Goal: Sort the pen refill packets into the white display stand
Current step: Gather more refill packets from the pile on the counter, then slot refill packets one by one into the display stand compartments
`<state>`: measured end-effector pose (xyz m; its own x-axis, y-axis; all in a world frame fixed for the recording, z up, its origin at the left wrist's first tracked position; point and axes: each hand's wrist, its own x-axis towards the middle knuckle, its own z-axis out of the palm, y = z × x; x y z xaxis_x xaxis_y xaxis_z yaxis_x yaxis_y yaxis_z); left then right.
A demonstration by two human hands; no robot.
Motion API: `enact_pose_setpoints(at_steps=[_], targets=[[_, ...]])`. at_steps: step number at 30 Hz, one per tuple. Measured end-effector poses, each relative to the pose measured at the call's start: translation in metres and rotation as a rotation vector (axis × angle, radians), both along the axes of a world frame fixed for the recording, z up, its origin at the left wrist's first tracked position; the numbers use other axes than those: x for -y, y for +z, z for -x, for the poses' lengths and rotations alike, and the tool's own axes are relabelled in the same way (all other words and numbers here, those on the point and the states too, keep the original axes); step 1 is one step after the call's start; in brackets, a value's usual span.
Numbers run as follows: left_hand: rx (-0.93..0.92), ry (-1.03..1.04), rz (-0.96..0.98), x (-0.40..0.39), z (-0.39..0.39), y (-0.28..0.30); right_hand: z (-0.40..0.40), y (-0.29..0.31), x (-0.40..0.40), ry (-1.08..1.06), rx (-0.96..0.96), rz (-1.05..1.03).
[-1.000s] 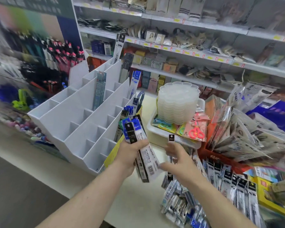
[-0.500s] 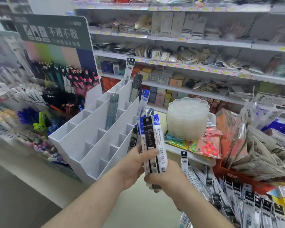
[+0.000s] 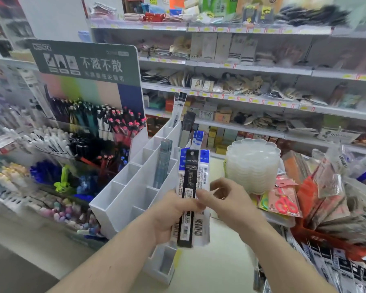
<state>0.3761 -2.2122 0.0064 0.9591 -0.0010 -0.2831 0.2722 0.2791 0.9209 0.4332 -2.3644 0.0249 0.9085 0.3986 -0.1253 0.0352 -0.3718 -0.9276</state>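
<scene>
Refill packets [image 3: 191, 193] sit upright in the left hand [image 3: 169, 216], fingers wrapped round them, at 3 o'clock of the white display stand [image 3: 135, 187]. Right hand [image 3: 230, 199] hovers loose, thumb touching the packets.

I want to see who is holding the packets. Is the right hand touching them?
Cannot tell. In the head view the left hand grips the refill packets; the right hand has fingers spread beside them, and blur hides any contact.

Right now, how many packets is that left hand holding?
3 in the left hand: black packet in front, left blue packet and right blue packet behind it. More may hide.
</scene>
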Motion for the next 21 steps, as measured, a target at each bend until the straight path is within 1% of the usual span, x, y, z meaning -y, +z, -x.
enact_pose_setpoints(at_steps=[2,5,7,9,12,16,19,21], targets=[[0.008,-0.056,-0.005,-0.008,-0.001,0.007,0.003,0.004,-0.011,0.022,-0.055,-0.075],[0.011,-0.147,0.015,-0.026,-0.001,0.021,0.002,0.012,-0.017,0.048,-0.169,-0.268],[0.025,-0.203,0.000,-0.037,-0.003,0.031,0.001,0.015,-0.021,0.056,-0.189,-0.345],[0.011,-0.211,-0.026,-0.045,-0.006,0.040,0.000,0.016,-0.027,0.032,-0.183,-0.368],[-0.061,-0.166,-0.041,-0.055,-0.014,0.048,0.002,0.020,-0.040,-0.015,-0.198,-0.393],[-0.102,-0.126,-0.111,-0.064,-0.021,0.056,0.005,0.024,-0.054,-0.055,-0.232,-0.507],[-0.074,-0.126,-0.167,-0.067,-0.025,0.060,0.005,0.020,-0.065,-0.076,-0.129,-0.480],[-0.051,-0.155,-0.190,-0.071,-0.027,0.065,0.004,0.020,-0.069,-0.088,-0.113,-0.471]])
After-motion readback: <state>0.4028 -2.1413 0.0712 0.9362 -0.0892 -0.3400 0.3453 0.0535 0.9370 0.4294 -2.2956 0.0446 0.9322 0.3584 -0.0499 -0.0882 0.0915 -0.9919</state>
